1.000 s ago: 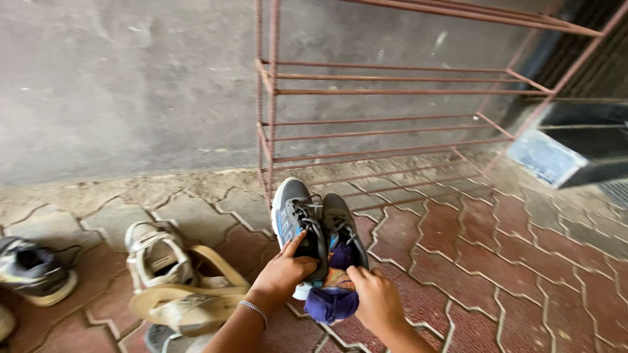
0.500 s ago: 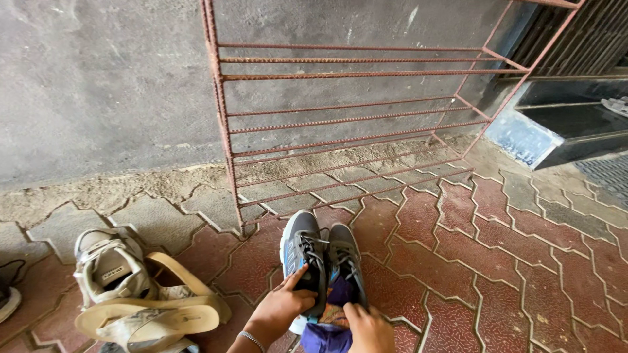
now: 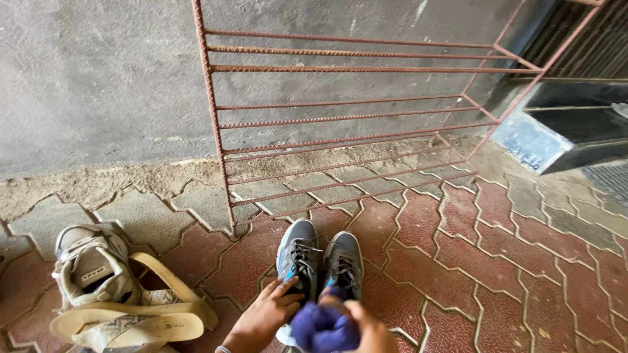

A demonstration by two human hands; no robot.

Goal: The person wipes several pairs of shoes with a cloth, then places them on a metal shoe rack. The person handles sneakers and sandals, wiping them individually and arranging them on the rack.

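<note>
A: Biggest first? Rusty metal rack (image 3: 347, 104) upper centre, beige sandals (image 3: 124, 320) lower left.
B: Grey sneakers (image 3: 318, 258) bottom centre. Left hand (image 3: 265, 317) fingers spread on the left one; right hand (image 3: 373, 330) probably pinching purple cloth (image 3: 325, 327).

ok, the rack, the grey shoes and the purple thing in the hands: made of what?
Tall rust-red shelf rack: likely steel rebar, ribbed bars, rusty matt finish. Grey lace-up sports shoes: probably synthetic mesh uppers, matt weave. Purple bunched bundle under the right hand: soft cloth, perhaps socks; blurred.
</note>
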